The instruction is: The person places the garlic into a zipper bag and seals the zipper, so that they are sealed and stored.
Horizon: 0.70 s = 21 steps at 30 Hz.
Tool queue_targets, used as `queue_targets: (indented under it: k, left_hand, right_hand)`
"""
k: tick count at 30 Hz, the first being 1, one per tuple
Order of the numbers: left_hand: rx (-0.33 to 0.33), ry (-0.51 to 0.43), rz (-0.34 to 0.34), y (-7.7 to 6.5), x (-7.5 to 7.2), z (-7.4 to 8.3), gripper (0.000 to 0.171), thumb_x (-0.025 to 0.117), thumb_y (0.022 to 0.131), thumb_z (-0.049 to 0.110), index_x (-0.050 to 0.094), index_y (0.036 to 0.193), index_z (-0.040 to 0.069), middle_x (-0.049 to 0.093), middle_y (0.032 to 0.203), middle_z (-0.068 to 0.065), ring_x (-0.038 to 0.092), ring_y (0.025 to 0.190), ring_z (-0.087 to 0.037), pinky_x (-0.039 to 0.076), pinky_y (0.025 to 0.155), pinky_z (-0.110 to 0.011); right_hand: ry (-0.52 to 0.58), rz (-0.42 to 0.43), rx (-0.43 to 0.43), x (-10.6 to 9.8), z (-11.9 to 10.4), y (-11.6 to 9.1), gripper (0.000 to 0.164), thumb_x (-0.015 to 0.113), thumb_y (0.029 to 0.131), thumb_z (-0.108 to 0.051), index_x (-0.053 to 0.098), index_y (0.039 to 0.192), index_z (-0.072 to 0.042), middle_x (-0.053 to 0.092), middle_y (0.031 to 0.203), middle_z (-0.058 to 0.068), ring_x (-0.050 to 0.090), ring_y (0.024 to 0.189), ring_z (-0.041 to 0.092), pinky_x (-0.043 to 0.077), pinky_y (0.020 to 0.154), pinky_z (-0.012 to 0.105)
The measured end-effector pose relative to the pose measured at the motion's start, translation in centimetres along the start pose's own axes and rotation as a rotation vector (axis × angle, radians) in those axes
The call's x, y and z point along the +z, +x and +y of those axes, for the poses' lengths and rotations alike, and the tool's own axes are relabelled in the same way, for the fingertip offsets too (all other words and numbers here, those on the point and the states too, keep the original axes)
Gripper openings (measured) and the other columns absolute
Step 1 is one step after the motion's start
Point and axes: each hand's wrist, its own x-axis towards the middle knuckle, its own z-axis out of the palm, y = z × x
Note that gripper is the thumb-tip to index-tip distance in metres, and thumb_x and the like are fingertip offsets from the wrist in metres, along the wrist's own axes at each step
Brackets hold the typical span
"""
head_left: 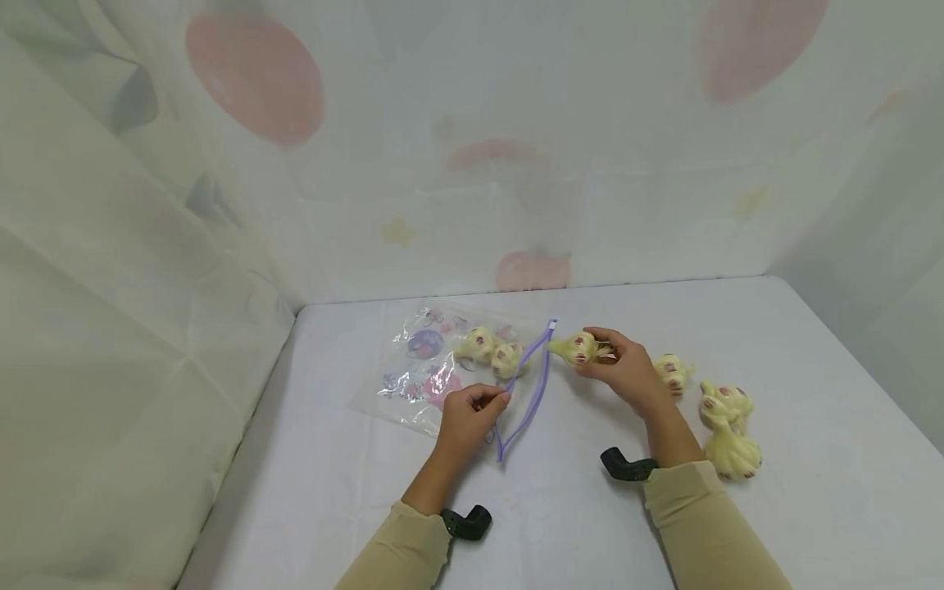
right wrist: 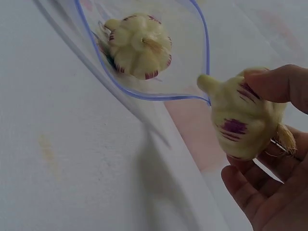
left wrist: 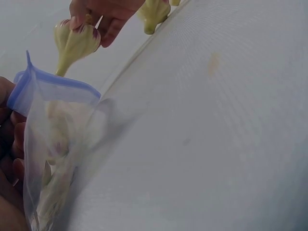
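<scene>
A clear printed zip bag (head_left: 420,385) lies on the table with its purple-rimmed mouth gaping to the right. Two garlic bulbs (head_left: 481,344) are inside it. My left hand (head_left: 468,418) pinches the near side of the bag's purple rim (left wrist: 62,81) between thumb and fingers. Held in my right hand (head_left: 623,369) is another garlic bulb (right wrist: 248,115), gripped at its root end by thumb and fingers. Its stem points left, right at the bag's mouth. In the right wrist view, a bulb (right wrist: 139,45) shows through the opening.
Several more garlic bulbs lie on the white table right of my right hand: one garlic bulb (head_left: 671,374) just behind the wrist, others in a cluster (head_left: 730,434) farther right. A patterned cloth wall (head_left: 472,221) rises along the table's far edge.
</scene>
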Motion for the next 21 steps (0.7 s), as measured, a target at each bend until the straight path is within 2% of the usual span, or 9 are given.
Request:
queue_targets:
  k: [5, 11, 15, 21]
  left_hand:
    - [0.010, -0.006, 0.002, 0.0, 0.0, 0.1, 0.009, 0.076, 0.086, 0.014, 0.078, 0.089, 0.006, 0.073, 0.079, -0.007, 0.052, 0.064, -0.006, 0.043, 0.056, -0.018]
    - [0.024, -0.013, 0.007, -0.1, 0.0, 0.2, 0.011, 0.076, 0.086, 0.014, 0.078, 0.090, 0.004, 0.073, 0.080, -0.010, 0.052, 0.064, -0.006, 0.043, 0.056, -0.018]
    - [0.023, -0.008, 0.006, -0.1, 0.1, 0.4, 0.008, 0.076, 0.086, 0.014, 0.078, 0.089, 0.006, 0.072, 0.078, -0.007, 0.052, 0.064, -0.007, 0.043, 0.057, -0.018]
    - [0.023, -0.013, 0.000, -0.1, 0.1, 0.3, 0.007, 0.076, 0.086, 0.014, 0.078, 0.089, 0.007, 0.072, 0.079, -0.006, 0.053, 0.065, -0.008, 0.044, 0.058, -0.018]
  right_hand:
    - [-0.043, -0.062, -0.020, 0.7, 0.3, 0.1, 0.070, 0.083, 0.079, -0.024, 0.053, 0.142, -0.015, 0.057, 0.137, 0.009, 0.057, 0.112, 0.026, 0.051, 0.084, 0.027]
    - [-0.131, -0.107, -0.064, 1.6, 0.5, 0.2, 0.065, 0.083, 0.078, -0.030, 0.058, 0.137, -0.016, 0.064, 0.127, 0.007, 0.056, 0.114, 0.023, 0.047, 0.093, 0.036]
    - [-0.174, -0.137, -0.105, 2.1, 0.4, 0.1, 0.063, 0.083, 0.078, -0.028, 0.060, 0.135, -0.014, 0.067, 0.120, 0.005, 0.059, 0.111, 0.022, 0.048, 0.097, 0.042]
    - [-0.252, -0.120, -0.113, 3.1, 0.3, 0.0, 0.067, 0.082, 0.078, -0.029, 0.057, 0.138, -0.013, 0.064, 0.126, 0.006, 0.058, 0.116, 0.024, 0.046, 0.104, 0.045]
